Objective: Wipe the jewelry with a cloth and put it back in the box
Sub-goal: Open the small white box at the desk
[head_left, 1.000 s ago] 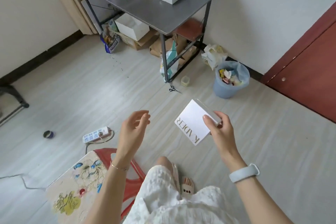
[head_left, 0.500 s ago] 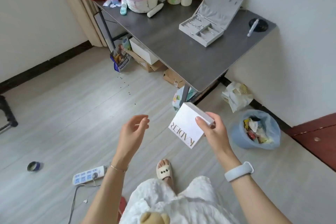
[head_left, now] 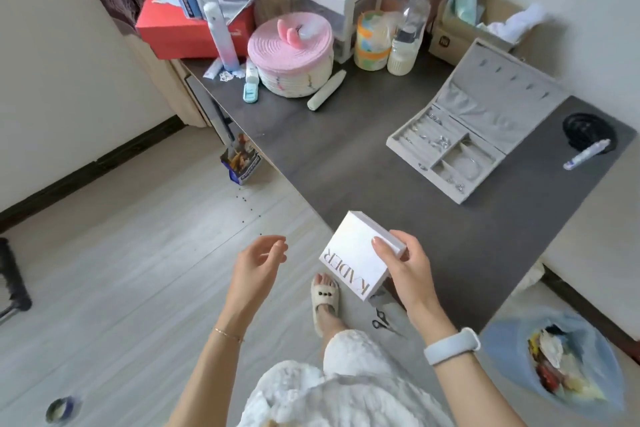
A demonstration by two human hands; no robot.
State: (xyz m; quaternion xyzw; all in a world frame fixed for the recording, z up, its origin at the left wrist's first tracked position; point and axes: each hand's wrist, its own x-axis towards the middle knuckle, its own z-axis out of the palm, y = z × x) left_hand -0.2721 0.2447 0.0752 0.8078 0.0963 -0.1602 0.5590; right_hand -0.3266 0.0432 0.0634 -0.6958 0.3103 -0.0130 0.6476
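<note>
A grey jewelry box (head_left: 474, 121) stands open on the dark table (head_left: 346, 156), lid raised, with small pieces of jewelry in its compartments. My right hand (head_left: 405, 270) grips a small white box (head_left: 356, 256) with gold lettering, held over the table's near corner. My left hand (head_left: 256, 263) hovers empty to the left of it, fingers loosely curled and apart. I see no cloth that I can single out.
The table's back holds a pink woven basket (head_left: 291, 48), red box (head_left: 187, 31), bottles and an organizer. A black dish with a tube (head_left: 588, 135) sits at right. On the floor lie scissors (head_left: 381, 319), a blue bin (head_left: 561, 367) and a tape roll (head_left: 60, 409).
I have moved close to the table, so it now fills the upper view. My right hand still carries the white box; my left hand stays empty.
</note>
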